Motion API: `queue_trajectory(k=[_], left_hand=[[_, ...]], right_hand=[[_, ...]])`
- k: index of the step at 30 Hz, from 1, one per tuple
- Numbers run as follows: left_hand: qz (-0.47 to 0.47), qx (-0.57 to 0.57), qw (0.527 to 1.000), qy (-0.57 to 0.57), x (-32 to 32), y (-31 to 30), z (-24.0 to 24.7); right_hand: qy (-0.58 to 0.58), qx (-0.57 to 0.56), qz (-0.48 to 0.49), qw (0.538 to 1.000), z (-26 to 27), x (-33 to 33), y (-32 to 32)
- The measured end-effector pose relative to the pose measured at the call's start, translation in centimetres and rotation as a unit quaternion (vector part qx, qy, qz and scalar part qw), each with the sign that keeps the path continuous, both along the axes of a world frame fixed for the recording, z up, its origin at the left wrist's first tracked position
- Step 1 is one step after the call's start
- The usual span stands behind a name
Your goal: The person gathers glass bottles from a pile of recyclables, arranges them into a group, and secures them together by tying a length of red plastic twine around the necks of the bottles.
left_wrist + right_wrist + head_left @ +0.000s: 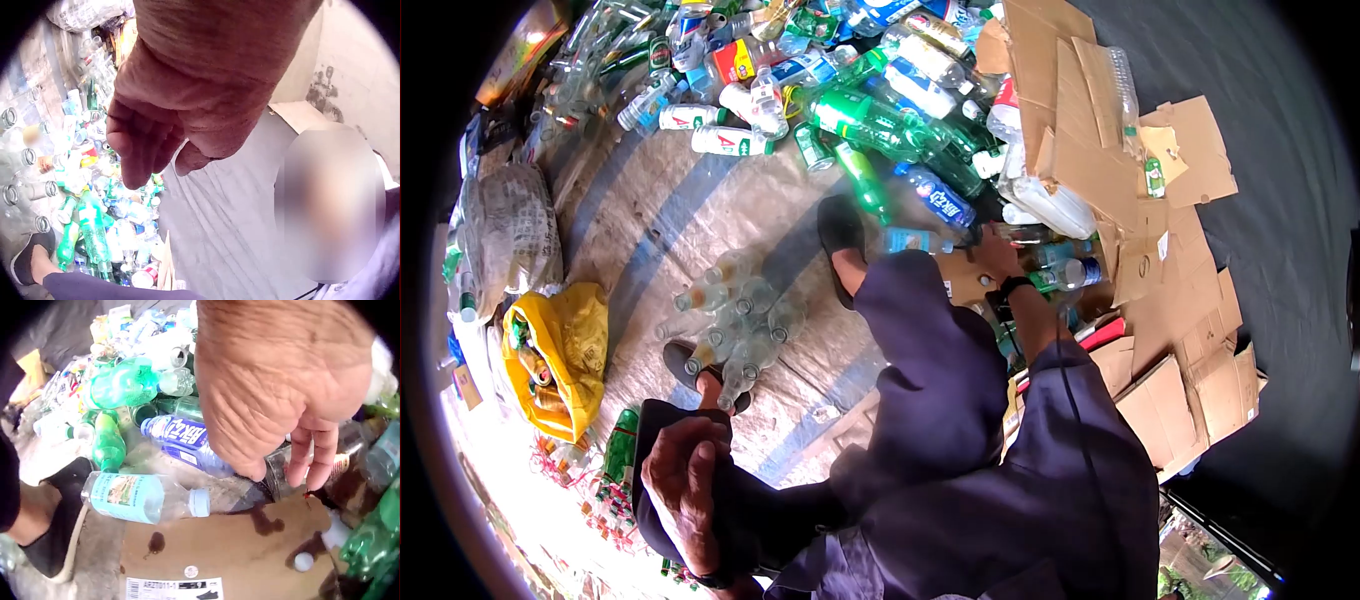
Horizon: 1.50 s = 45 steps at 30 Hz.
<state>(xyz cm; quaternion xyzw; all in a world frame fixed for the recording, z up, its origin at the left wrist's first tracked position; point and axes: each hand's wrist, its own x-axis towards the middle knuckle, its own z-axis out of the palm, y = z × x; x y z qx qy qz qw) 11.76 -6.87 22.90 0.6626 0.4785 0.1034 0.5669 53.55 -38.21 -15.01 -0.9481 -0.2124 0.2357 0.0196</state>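
Observation:
My right hand [997, 255] reaches down among the bottles beside a flattened shoe box [187, 550]. In the right wrist view its thumb and fingers point downward, apart, over a clear bottle [281, 472]. A blue-labelled bottle [187, 440] lies just left of the thumb, and a light-blue-labelled bottle [128, 497] lies along the box's edge. Over the left knee hangs my left hand [685, 480], its fingers loosely bent and holding nothing. Several clear glass bottles [740, 315] stand grouped on the floor between the left hand and the heap.
A big heap of plastic bottles and cans [870, 115] spreads across the far side. Torn cardboard [1080, 110] walls it on the right, beside a dark sheet [1280, 260]. A yellow bag [590, 310] with cans stands at the left, near a filled whitish sack [520, 230].

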Motion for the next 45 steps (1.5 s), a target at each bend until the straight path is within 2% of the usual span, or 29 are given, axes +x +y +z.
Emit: queue_trajectory(k=[1,4,5,10,12,14,18,20,21,23,24,26,27,28,30,31,32,33,35,36,38,39,41,43,45], left_hand=[[-0.008,0.004,1.000,0.005,-0.2,0.2,-0.3],[-0.004,0.000,1.000,0.018,-0.4,0.5,-1.0],[-0.005,0.001,1.000,0.024,-0.4,0.6,-1.2],[0.001,-0.021,0.999,0.041,-1.3,0.9,-2.5],[-0.039,0.012,0.998,0.051,-1.5,1.2,-2.6],[-0.032,0.016,0.998,0.053,-1.2,1.1,-2.5],[-0.051,0.029,0.997,0.054,-0.8,1.1,-2.0],[-0.055,0.025,0.997,0.052,-1.1,1.0,-2.2],[-0.055,0.024,0.997,0.052,-1.2,1.0,-2.3],[-0.053,0.028,0.997,0.050,-1.1,0.9,-2.3],[-0.049,0.032,0.997,0.050,-1.1,0.9,-2.3],[-0.047,0.034,0.997,0.052,-1.1,1.0,-2.5],[-0.048,0.033,0.997,0.055,-1.2,1.1,-2.6],[-0.048,0.032,0.997,0.056,-1.2,1.2,-2.7],[-0.057,0.029,0.996,0.064,-1.3,1.3,-2.8],[-0.056,0.029,0.996,0.064,-1.2,1.3,-2.9],[-0.053,0.029,0.996,0.066,-1.2,1.3,-2.9],[-0.050,0.029,0.996,0.068,-1.2,1.2,-2.9],[-0.050,0.030,0.996,0.067,-1.0,1.1,-2.9],[-0.050,0.030,0.996,0.065,-0.9,1.2,-2.8],[-0.060,0.036,0.995,0.070,-0.7,1.2,-2.7],[-0.069,0.041,0.994,0.075,-0.6,1.1,-2.6],[-0.071,0.040,0.994,0.068,-0.7,1.2,-2.9],[-0.075,0.039,0.994,0.064,-0.8,1.1,-3.1],[-0.049,0.024,0.997,0.062,-0.6,1.0,-3.1]], right_hand=[[0.032,-0.062,0.020,0.997,2.0,0.1,1.4],[-0.010,-0.083,0.078,0.993,-0.6,1.4,0.6],[0.018,-0.113,0.079,0.990,-1.2,1.9,0.3],[-0.036,-0.089,0.098,0.990,-1.4,1.1,0.4],[-0.054,-0.072,0.100,0.991,-1.1,0.6,0.5],[-0.005,-0.085,0.010,0.996,-0.2,0.3,1.3],[-0.046,-0.079,-0.029,0.995,2.4,-1.5,1.5],[0.009,-0.070,-0.123,0.990,3.9,-1.8,1.7],[0.008,-0.071,-0.125,0.990,5.4,-2.2,2.3],[0.039,-0.042,-0.278,0.959,7.9,-2.9,3.6],[0.040,-0.041,-0.278,0.959,6.5,-2.7,2.3],[0.023,0.090,-0.334,0.938,0.0,-1.5,-2.8],[0.024,0.089,-0.334,0.938,-3.9,-0.8,-5.7],[-0.020,0.131,-0.226,0.965,-7.9,0.2,-8.4],[-0.063,0.171,-0.113,0.977,-8.6,0.8,-8.4],[0.051,0.252,-0.361,0.896,-6.7,0.7,-6.3],[0.161,0.312,-0.576,0.738,-5.0,0.4,-4.3],[0.162,0.311,-0.576,0.738,-4.9,0.5,-3.5],[0.114,0.289,-0.666,0.678,-4.4,0.5,-2.2],[0.115,0.289,-0.667,0.677,-5.0,0.3,-2.5],[0.179,0.356,-0.604,0.690,-6.8,-0.1,-3.9],[0.178,0.357,-0.605,0.689,-6.6,-0.8,-3.8],[0.292,0.312,-0.560,0.710,-6.1,-3.6,-2.5],[0.285,0.314,-0.548,0.721,-6.8,-6.7,-1.4],[0.247,0.317,-0.488,0.775,-7.7,-9.0,-1.2]])
